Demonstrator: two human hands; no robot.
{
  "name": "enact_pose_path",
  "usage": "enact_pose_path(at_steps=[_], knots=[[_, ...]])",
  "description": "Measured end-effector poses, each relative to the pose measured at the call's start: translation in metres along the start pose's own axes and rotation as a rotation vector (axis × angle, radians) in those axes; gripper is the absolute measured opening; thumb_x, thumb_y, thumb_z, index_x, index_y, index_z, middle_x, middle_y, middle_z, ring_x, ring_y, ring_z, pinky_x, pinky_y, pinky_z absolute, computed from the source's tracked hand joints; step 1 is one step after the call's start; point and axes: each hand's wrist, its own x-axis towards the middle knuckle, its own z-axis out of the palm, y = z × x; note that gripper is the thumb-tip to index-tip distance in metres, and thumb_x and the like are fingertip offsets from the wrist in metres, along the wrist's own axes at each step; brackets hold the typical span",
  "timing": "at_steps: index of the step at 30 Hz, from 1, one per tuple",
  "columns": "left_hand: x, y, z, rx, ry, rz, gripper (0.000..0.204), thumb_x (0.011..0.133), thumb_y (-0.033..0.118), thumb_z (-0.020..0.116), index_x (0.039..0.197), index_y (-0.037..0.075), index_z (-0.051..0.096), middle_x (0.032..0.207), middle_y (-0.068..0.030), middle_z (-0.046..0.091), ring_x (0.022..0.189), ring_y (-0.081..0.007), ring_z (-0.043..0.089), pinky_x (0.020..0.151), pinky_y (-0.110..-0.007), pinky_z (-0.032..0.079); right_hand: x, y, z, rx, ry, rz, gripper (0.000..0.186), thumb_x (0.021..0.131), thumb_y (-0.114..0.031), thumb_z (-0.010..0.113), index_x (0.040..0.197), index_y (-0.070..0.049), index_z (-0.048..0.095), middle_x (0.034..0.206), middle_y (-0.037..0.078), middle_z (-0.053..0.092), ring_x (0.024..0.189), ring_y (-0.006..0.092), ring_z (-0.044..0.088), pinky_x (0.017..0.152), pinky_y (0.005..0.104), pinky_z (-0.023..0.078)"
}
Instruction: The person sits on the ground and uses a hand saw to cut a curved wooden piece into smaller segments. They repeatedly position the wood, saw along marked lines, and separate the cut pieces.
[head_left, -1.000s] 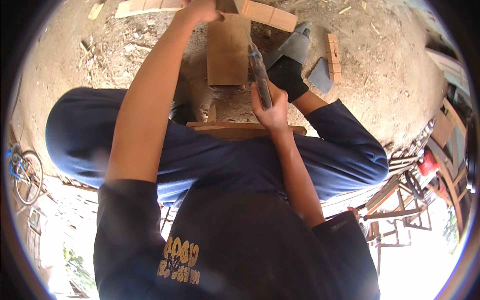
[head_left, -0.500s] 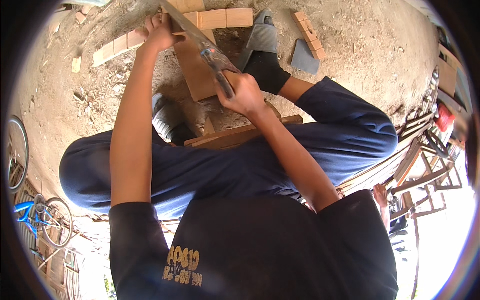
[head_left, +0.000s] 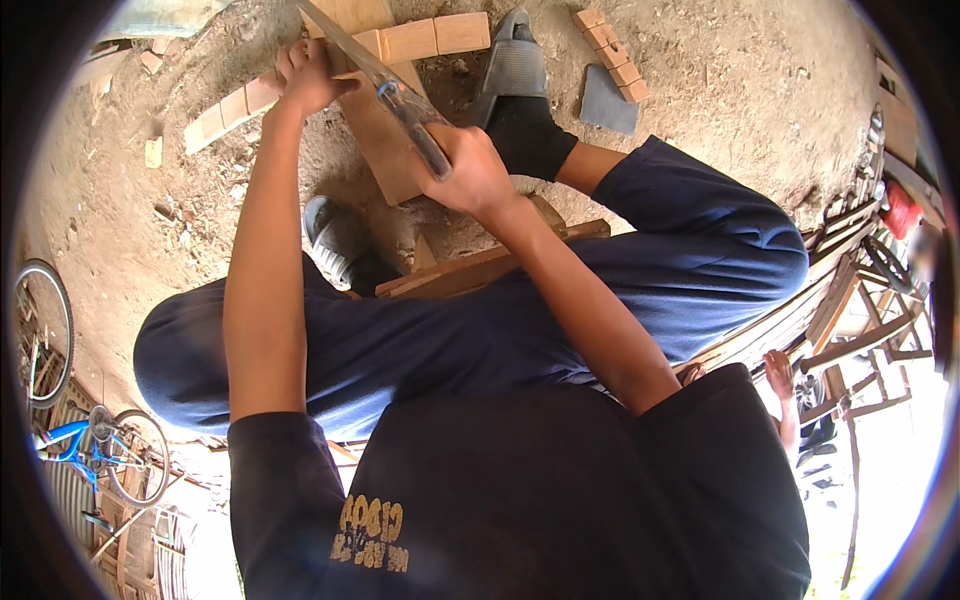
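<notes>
My right hand (head_left: 467,170) is wrapped round the dark handle of a handsaw (head_left: 347,45), whose blade slants up and left to the top of the view. The blade crosses a long wooden strip (head_left: 436,37) marked by several crosswise lines. On the strip, left of the blade, my left hand (head_left: 308,82) presses down with fingers curled over the wood and thumb stretched toward the saw. A flat wooden board (head_left: 385,150) lies beneath the strip, between my feet. The exact spot where the teeth meet the wood is hard to make out.
My sandalled feet (head_left: 515,75) rest on dirt strewn with chips. To the right lie a short notched wood piece (head_left: 612,55) and a dark flat slab (head_left: 608,102). A wooden plank (head_left: 490,262) sits by my legs. A blue bicycle (head_left: 75,440) stands left; another person's hand (head_left: 778,372) shows right.
My right hand and the saw have shifted slightly forward and left. My left hand stays on the wooden strip. The whole view has tilted a little.
</notes>
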Motion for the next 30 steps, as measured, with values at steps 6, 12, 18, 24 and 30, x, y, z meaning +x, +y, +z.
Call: enact_pose_path(at_steps=[6, 12, 18, 24, 30], knots=[[0.000, 0.002, -0.003, -0.020, -0.050, -0.052, 0.111, 0.073, 0.052, 0.084, 0.156, 0.009, 0.025, 0.162, -0.0283, 0.015, 0.150, -0.0511, 0.001, 0.119, -0.065, 0.012, -0.032, 0.005, -0.005, 0.105, 0.081, -0.044, 0.017, 0.084, -0.013, 0.069, 0.082, 0.002, 0.063, 0.074, 0.025, 0.062, 0.073, 0.0466, 0.062, 0.061, 0.0434, 0.052], [0.006, -0.012, 0.012, -0.043, 0.037, -0.009, 0.109, 0.072, 0.053, 0.085, 0.156, 0.011, 0.028, 0.163, -0.0258, 0.016, 0.152, -0.0485, -0.001, 0.117, -0.068, 0.011, 0.014, -0.013, 0.002, 0.028, 0.101, -0.056, 0.017, 0.084, -0.013, 0.069, 0.081, 0.003, 0.063, 0.074, 0.026, 0.062, 0.072, 0.0470, 0.061, 0.061, 0.0430, 0.052], [0.002, 0.002, -0.003, -0.043, -0.075, -0.061, 0.111, 0.072, 0.053, 0.084, 0.156, 0.011, 0.026, 0.164, -0.0243, 0.015, 0.152, -0.0473, -0.002, 0.117, -0.069, 0.010, -0.028, 0.002, -0.008, 0.124, 0.082, -0.027, 0.016, 0.085, -0.011, 0.069, 0.081, 0.003, 0.063, 0.071, 0.025, 0.061, 0.070, 0.0471, 0.060, 0.059, 0.0414, 0.051], [0.008, -0.017, 0.015, 0.001, 0.009, -0.027, 0.111, 0.073, 0.057, 0.082, 0.157, 0.012, 0.025, 0.165, -0.0237, 0.014, 0.153, -0.0470, 0.000, 0.114, -0.074, 0.005, 0.016, -0.015, -0.001, 0.061, 0.057, -0.010, 0.018, 0.084, -0.016, 0.067, 0.084, 0.002, 0.064, 0.075, 0.027, 0.062, 0.073, 0.0466, 0.063, 0.063, 0.0438, 0.052], [0.011, -0.005, 0.007, 0.021, -0.060, -0.059, 0.114, 0.072, 0.059, 0.082, 0.158, 0.011, 0.025, 0.165, -0.0229, 0.014, 0.153, -0.0466, -0.001, 0.114, -0.073, 0.007, -0.028, -0.001, -0.011, 0.156, 0.108, 0.050, 0.018, 0.084, -0.012, 0.069, 0.078, 0.003, 0.062, 0.068, 0.025, 0.060, 0.072, 0.0460, 0.063, 0.060, 0.0397, 0.052]])
